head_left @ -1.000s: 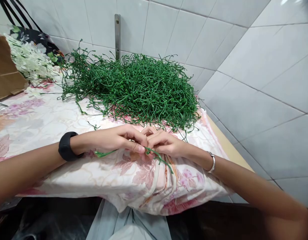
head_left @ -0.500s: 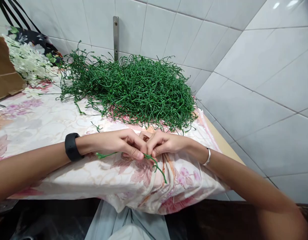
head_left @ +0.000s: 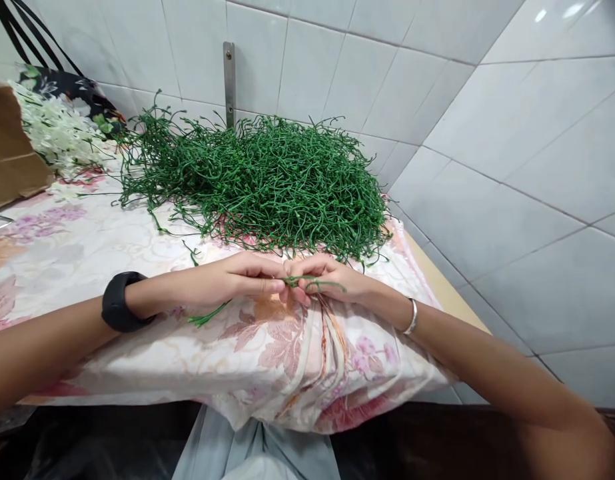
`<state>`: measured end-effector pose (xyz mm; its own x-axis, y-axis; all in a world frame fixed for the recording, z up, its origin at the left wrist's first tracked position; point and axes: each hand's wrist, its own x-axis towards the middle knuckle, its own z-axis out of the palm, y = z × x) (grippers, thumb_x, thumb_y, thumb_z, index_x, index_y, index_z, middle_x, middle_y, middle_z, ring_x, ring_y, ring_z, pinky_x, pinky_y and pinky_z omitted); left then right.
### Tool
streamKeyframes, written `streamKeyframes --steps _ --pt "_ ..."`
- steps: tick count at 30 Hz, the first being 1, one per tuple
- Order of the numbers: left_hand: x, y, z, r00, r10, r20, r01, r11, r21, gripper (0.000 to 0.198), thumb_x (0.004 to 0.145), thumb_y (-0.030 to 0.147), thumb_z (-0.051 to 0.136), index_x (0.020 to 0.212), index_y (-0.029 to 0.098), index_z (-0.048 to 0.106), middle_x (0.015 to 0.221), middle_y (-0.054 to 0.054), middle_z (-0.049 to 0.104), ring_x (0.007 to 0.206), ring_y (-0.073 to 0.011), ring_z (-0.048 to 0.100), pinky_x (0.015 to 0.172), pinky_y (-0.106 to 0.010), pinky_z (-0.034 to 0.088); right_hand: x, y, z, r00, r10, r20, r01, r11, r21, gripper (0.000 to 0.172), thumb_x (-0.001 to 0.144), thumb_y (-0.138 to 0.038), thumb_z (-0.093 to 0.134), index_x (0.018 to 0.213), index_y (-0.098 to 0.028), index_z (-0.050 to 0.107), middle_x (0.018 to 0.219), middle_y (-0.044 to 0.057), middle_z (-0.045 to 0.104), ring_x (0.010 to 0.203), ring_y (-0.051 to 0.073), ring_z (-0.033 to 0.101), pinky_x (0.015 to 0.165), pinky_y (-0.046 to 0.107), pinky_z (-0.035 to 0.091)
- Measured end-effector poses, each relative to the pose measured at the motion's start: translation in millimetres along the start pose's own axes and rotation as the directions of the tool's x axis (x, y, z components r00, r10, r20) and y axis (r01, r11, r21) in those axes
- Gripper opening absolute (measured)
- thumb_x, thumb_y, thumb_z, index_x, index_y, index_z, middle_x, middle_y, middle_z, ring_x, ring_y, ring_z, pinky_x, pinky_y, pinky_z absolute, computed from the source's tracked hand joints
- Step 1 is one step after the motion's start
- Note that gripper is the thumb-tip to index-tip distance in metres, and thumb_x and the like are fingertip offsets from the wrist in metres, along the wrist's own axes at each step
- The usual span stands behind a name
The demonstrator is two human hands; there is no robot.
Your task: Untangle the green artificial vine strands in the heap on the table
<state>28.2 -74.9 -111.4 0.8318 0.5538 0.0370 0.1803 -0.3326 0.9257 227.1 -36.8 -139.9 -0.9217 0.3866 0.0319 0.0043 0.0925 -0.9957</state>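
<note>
Since the stem (head_left: 293, 281) is thin, we judge that it calls for fingertips rather than a full fist. We find the left hand (head_left: 242, 275) pinching it between thumb and forefinger, while the right hand (head_left: 332, 275) closes its fingertips on it just beside. How hard either hand presses, we cannot tell. We locate the stem above the front part of the cloth (head_left: 100, 243), its forked end lying across the right hand. We also note a green tip (head_left: 207, 315) below the left hand; whether it belongs to the same stem, we cannot confirm, the palm hiding the join.

Beyond the hands we record the pile (head_left: 292, 180) of similar stems, set back near the wall (head_left: 307, 60), where, in our judgement, it is near to reach without crowding the fingers. One loose sprig (head_left: 191, 253) lies apart, before the pile. To the left we see white flowers (head_left: 62, 127) behind the cardboard (head_left: 12, 150), kept, it seems, separate from the greenery. We observe folds in the cloth below the right hand; their cause is uncertain.
</note>
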Motion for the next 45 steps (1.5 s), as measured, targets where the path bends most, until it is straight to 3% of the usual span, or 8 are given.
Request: streamKeyframes --steps 5,9,16,30,39,45 --pt "2 -11 3.0 1.0 -0.015 -0.016 0.015 1.0 -0.005 0.017 0.082 0.022 0.045 0.078 0.014 0.059 0.069 0.001 0.051 0.063 -0.0069 0.043 0.056 -0.015 0.031 1 7 -6 0.999 0.029 0.043 -0.03 0.999 0.026 0.021 0.074 -0.029 0.056 0.069 -0.008 0.057 0.063 -0.002 0.048 0.054 0.004 0.043 0.049 0.018 0.032" --pt "5 -16 4.8 0.999 -0.02 -0.039 0.017 0.998 -0.062 0.017 0.08 0.023 0.047 0.073 0.013 0.058 0.064 0.002 0.046 0.059 -0.0065 0.039 0.054 -0.016 0.03 1 8 -7 0.997 0.03 0.076 -0.041 0.989 0.145 0.02 0.074 -0.027 0.057 0.067 -0.008 0.056 0.056 -0.003 0.044 0.052 0.004 0.042 0.049 0.018 0.031" --pt "7 -16 13.6 0.983 -0.053 -0.178 0.012 0.975 -0.22 0.019 0.08 0.023 0.045 0.068 0.012 0.055 0.062 0.002 0.043 0.058 -0.0063 0.038 0.051 -0.017 0.029 2 12 -11 0.999 0.039 0.013 -0.041 0.971 0.236 0.014 0.069 -0.018 0.059 0.06 -0.01 0.052 0.051 -0.005 0.045 0.046 0.003 0.037 0.045 0.018 0.027" --pt "6 -26 12.8 0.957 -0.042 -0.286 0.016 0.996 -0.091 0.028 0.08 0.035 0.044 0.065 0.012 0.049 0.058 0.003 0.036 0.056 -0.0075 0.031 0.051 -0.02 0.022 1 18 -9 0.998 0.05 -0.048 -0.03 0.932 0.362 0.02 0.067 -0.024 0.062 0.062 -0.012 0.047 0.051 -0.005 0.045 0.05 0.005 0.042 0.049 0.02 0.032" --pt "7 -28 11.8 0.958 -0.062 -0.28 -0.001 0.976 -0.22 0.031 0.081 0.033 0.044 0.057 0.013 0.039 0.056 0.004 0.03 0.052 -0.0063 0.025 0.048 -0.022 0.017 1 18 -10 0.997 0.028 -0.075 0.003 0.921 0.389 0.015 0.067 -0.019 0.062 0.065 -0.011 0.049 0.052 -0.005 0.045 0.048 0.004 0.042 0.046 0.018 0.027" --pt "6 -27 15.9 0.942 -0.018 -0.335 -0.014 0.996 -0.092 0.033 0.081 0.033 0.045 0.056 0.013 0.038 0.055 0.004 0.028 0.053 -0.0065 0.026 0.049 -0.022 0.018 0 16 -6 0.995 0.026 -0.1 0.015 0.922 0.387 0.016 0.068 -0.02 0.061 0.062 -0.011 0.05 0.052 -0.004 0.045 0.048 0.004 0.041 0.046 0.019 0.028"
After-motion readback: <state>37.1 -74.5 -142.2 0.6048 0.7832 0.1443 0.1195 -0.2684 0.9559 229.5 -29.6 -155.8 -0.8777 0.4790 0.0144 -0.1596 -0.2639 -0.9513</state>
